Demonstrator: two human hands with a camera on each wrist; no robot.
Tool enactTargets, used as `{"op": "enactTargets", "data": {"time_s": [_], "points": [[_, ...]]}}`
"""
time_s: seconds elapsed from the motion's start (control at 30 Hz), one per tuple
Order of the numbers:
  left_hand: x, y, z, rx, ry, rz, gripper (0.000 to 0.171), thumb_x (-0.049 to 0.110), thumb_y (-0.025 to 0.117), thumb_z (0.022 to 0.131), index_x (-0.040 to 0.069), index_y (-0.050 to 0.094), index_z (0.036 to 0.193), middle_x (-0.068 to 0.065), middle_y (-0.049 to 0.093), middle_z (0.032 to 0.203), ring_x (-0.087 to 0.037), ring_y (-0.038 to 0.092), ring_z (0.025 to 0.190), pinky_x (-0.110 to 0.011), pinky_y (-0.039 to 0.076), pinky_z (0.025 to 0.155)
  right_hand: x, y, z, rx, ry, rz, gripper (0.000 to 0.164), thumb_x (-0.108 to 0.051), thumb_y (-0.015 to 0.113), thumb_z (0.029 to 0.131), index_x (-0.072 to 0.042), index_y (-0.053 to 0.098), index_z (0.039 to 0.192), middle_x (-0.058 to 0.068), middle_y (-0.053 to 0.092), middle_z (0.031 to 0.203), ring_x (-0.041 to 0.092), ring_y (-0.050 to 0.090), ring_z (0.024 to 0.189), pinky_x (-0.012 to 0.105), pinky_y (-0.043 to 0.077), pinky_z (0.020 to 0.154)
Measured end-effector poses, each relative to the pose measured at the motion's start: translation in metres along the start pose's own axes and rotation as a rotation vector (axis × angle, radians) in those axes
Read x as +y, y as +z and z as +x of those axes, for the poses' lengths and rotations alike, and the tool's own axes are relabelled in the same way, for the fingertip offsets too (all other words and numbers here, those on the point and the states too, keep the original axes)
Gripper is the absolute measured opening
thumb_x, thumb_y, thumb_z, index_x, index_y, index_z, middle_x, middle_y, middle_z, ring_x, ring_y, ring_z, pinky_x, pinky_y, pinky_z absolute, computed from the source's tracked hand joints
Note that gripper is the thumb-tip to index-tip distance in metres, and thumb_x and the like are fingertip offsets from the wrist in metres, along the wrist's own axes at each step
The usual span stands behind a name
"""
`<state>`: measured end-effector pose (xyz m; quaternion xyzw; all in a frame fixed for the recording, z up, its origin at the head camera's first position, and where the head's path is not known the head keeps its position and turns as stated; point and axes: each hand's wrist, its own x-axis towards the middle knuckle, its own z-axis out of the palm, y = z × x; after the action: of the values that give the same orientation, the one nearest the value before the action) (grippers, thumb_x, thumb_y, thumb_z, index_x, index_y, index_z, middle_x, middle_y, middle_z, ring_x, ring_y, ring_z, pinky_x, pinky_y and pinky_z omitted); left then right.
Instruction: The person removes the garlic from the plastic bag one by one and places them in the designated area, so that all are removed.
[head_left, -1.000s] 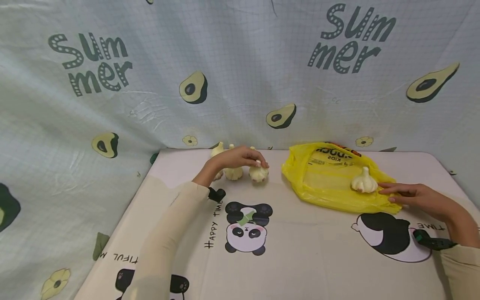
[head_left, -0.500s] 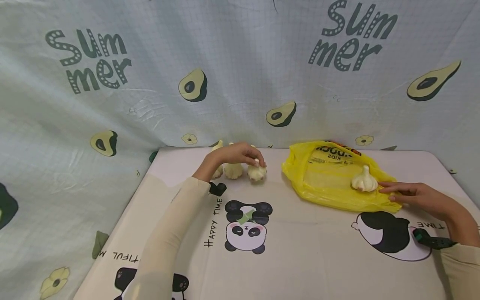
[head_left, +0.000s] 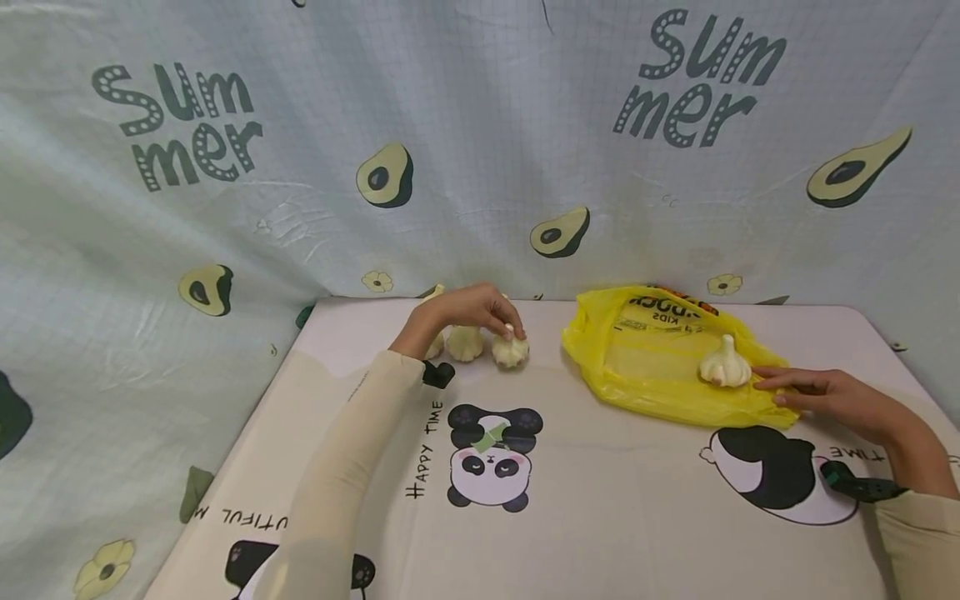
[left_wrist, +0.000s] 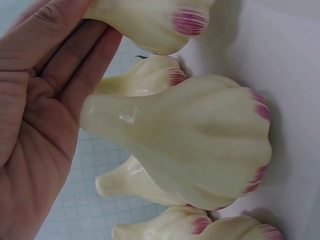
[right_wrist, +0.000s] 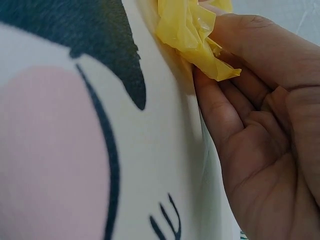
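In the head view, my left hand (head_left: pixel 476 308) pinches the neck of a garlic bulb (head_left: pixel 510 352) at the right end of a group of bulbs. The left wrist view has that held garlic bulb (left_wrist: pixel 155 25) at the top, its neck partly hidden by the thumb. A nearer garlic bulb (left_wrist: pixel 195 135) with purple-streaked base fills the middle. My right hand (head_left: pixel 843 400) holds the edge of a yellow plastic bag (head_left: pixel 637 367) between thumb and fingers. On the bag, just beyond those fingertips, stands a single garlic bulb (head_left: pixel 725 367).
More garlic bulbs (head_left: pixel 465 343) stand left of the held one, partly covered by my left hand and wrist. A patterned cloth (head_left: pixel 585 500) with panda drawings covers the table. Behind hangs a curtain (head_left: pixel 465 100) printed with avocados.
My left hand and its garlic bulb have shifted slightly left, closer to the neighbouring bulbs. My right hand stays at the bag's edge, and the bulb on the bag has not moved.
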<state>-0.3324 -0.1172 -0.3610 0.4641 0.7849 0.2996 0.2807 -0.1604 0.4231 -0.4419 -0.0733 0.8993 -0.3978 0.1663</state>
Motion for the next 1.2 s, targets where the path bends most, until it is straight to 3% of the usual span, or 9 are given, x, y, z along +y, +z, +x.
{"op": "enactTargets", "data": {"time_s": [0.17,0.27,0.43,0.5,0.6,0.67,0.83,1.0,1.2], "points": [[0.000,0.000,0.001,-0.009,-0.020,-0.002,0.017,0.003,0.073,0.092,0.003,0.079,0.108,-0.005,0.077,0.109,-0.013,0.068,0.099,-0.028,0.055,0.092,0.003,0.000,0.001,0.001,-0.007,0.003,0.043,-0.026,0.064,0.102,-0.001,0.063,0.136,-0.041,0.041,0.125,0.061,0.015,0.143,0.077,0.022,0.106],[0.000,0.000,0.002,-0.013,-0.025,0.011,0.017,0.003,0.073,0.092,0.002,0.079,0.108,-0.006,0.077,0.109,-0.012,0.068,0.098,-0.028,0.055,0.091,0.005,0.000,0.000,0.010,-0.008,-0.034,0.042,-0.028,0.063,0.102,-0.004,0.064,0.136,-0.042,0.040,0.125,0.055,0.019,0.146,0.044,0.033,0.117],[-0.004,0.000,0.003,-0.022,-0.025,0.038,0.017,0.003,0.073,0.092,0.003,0.080,0.107,-0.005,0.077,0.108,-0.010,0.065,0.093,-0.025,0.054,0.087,0.005,0.001,-0.001,0.023,-0.013,-0.052,0.041,-0.030,0.062,0.103,-0.007,0.065,0.136,-0.044,0.040,0.126,0.032,0.022,0.153,0.029,0.037,0.113],[-0.005,-0.001,0.003,-0.027,-0.024,0.049,0.016,0.003,0.073,0.092,0.003,0.080,0.107,-0.005,0.077,0.108,-0.010,0.062,0.090,-0.024,0.054,0.085,0.005,0.001,-0.002,0.022,-0.024,-0.040,0.041,-0.029,0.062,0.103,-0.005,0.064,0.136,-0.044,0.040,0.125,0.038,0.020,0.153,0.025,0.035,0.113],[-0.005,-0.001,0.004,-0.033,-0.032,0.061,0.016,0.004,0.074,0.092,0.004,0.080,0.106,-0.004,0.077,0.107,-0.010,0.059,0.087,-0.023,0.053,0.081,0.004,0.000,-0.002,0.025,-0.019,-0.059,0.041,-0.031,0.062,0.103,-0.006,0.065,0.136,-0.044,0.039,0.124,0.039,0.022,0.152,0.000,0.030,0.084],[-0.004,-0.001,0.004,-0.037,-0.037,0.065,0.016,0.005,0.075,0.092,0.004,0.080,0.106,-0.004,0.076,0.107,-0.011,0.058,0.085,-0.022,0.052,0.079,0.004,0.000,-0.001,0.015,-0.027,-0.042,0.041,-0.028,0.062,0.103,-0.003,0.064,0.136,-0.044,0.040,0.124,0.060,0.021,0.142,0.003,0.031,0.094],[-0.002,-0.001,0.003,-0.039,-0.039,0.088,0.016,0.006,0.075,0.092,0.004,0.080,0.107,-0.004,0.076,0.108,-0.012,0.058,0.086,-0.024,0.052,0.081,0.003,0.000,0.000,0.011,-0.012,-0.036,0.042,-0.029,0.062,0.103,-0.003,0.064,0.136,-0.044,0.040,0.123,0.060,0.020,0.142,0.025,0.035,0.113],[0.004,0.000,0.002,-0.028,-0.043,0.118,0.024,0.012,0.073,0.095,0.004,0.076,0.118,-0.006,0.074,0.118,-0.015,0.065,0.106,-0.027,0.052,0.097,0.005,0.000,0.000,0.019,-0.016,-0.061,0.042,-0.030,0.062,0.103,-0.004,0.064,0.136,-0.044,0.039,0.124,0.058,0.022,0.142,-0.001,0.028,0.085],[0.017,0.001,0.005,0.057,0.015,0.108,0.026,0.020,0.067,0.101,0.008,0.075,0.123,-0.010,0.071,0.125,-0.016,0.066,0.116,-0.029,0.053,0.097,0.005,0.000,0.000,0.019,-0.022,-0.054,0.041,-0.029,0.061,0.103,-0.004,0.064,0.136,-0.044,0.040,0.123,0.059,0.022,0.142,0.002,0.029,0.093]]}}
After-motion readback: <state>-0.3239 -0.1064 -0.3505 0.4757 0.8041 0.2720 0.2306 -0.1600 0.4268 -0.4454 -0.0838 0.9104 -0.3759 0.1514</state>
